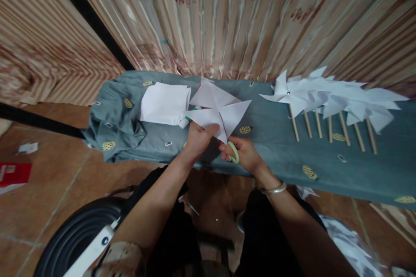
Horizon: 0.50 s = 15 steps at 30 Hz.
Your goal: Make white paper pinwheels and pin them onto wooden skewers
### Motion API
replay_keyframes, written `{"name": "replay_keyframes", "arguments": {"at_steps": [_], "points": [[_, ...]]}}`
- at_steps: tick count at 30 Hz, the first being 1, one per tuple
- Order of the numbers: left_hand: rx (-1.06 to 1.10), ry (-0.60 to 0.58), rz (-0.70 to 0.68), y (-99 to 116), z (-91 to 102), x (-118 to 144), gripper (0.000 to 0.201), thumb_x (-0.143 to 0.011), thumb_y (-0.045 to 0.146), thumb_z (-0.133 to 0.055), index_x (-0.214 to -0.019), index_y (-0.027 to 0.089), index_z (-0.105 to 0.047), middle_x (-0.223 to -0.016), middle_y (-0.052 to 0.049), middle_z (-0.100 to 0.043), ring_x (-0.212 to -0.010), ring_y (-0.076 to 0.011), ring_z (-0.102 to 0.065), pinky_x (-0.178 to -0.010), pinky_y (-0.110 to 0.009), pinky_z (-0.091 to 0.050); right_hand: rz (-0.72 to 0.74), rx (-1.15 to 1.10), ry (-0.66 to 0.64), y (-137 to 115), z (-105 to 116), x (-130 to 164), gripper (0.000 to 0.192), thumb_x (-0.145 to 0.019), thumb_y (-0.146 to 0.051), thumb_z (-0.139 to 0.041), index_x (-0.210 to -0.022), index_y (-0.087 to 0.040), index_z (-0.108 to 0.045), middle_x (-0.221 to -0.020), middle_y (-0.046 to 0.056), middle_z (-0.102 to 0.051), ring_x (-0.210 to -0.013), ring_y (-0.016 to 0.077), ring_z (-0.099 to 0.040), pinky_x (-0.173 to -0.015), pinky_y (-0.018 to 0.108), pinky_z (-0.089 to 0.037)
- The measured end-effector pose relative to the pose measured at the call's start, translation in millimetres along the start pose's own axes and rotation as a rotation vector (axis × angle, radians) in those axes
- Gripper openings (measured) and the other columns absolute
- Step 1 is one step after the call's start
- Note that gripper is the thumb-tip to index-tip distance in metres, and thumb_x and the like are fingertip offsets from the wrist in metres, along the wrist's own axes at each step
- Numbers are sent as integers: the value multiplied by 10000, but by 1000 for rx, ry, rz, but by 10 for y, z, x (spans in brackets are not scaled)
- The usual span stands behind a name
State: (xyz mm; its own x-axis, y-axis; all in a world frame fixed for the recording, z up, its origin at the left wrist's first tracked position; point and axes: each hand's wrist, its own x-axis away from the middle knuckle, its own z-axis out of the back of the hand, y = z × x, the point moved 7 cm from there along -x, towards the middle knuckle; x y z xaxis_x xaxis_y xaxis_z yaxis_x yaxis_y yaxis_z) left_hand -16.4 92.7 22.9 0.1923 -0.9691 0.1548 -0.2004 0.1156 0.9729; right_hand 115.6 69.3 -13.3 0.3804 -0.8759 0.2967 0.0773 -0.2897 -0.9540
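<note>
My left hand (pixel 199 137) pinches the near corner of a white paper square (pixel 216 110) that is slit into triangular flaps and lies on the grey-blue cloth (pixel 269 138). My right hand (pixel 242 152) grips pale green-handled scissors (pixel 233 151), blades pointing up into the paper's near edge. A silver bangle sits on my right wrist.
A stack of white paper sheets (pixel 165 104) lies left of the cut square. Several finished white paper pinwheels on wooden sticks (pixel 331 104) lie in a row at the right. Striped curtains hang behind. Paper scraps litter the tiled floor, and a black round object (pixel 78 229) sits at lower left.
</note>
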Motion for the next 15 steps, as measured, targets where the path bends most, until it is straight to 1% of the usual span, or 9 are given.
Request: {"name": "replay_keyframes", "arguments": {"at_steps": [3,6,9,12,15], "points": [[5,2,-2,-16,9,-29,156,-544,244,-708,-614,163,-594,-599,23,-581,-574,-127,-499,-594,-269,-422,-35,-25,-12,14,0,24,491,-568,-600,-815,-585,-185,-553,-521,-14,-636,-458,85,-535,-448,208,-409],[68,9,-25,-3,24,-72,194,-528,238,-718,-678,163,-620,-663,15,-623,-613,-133,-534,-639,-272,-447,-83,-66,-20,36,5,63,469,-543,-546,-841,-721,-179,-609,-525,-36,-633,-454,84,-543,-463,212,-433],[135,25,-31,7,53,-125,253,-512,243,-722,-736,164,-634,-704,8,-644,-638,-140,-560,-664,-276,-463,-128,-72,-28,77,33,118,505,-532,-502,-854,-846,-184,-619,-535,-50,-632,-460,95,-557,-478,227,-456],[174,32,-30,24,83,-172,277,-506,258,-725,-752,164,-636,-719,-7,-660,-658,-157,-583,-676,-291,-477,-138,3,-19,127,125,183,540,-540,-475,-862,-923,-179,-623,-560,-44,-643,-509,123,-599,-507,244,-472],[198,47,-53,75,119,-203,262,-488,229,-730,-723,165,-634,-697,0,-662,-650,-154,-586,-675,-287,-481,-74,192,9,133,285,236,519,-603,-488,-831,-969,-169,-649,-572,-36,-640,-535,145,-610,-489,244,-442]]}}
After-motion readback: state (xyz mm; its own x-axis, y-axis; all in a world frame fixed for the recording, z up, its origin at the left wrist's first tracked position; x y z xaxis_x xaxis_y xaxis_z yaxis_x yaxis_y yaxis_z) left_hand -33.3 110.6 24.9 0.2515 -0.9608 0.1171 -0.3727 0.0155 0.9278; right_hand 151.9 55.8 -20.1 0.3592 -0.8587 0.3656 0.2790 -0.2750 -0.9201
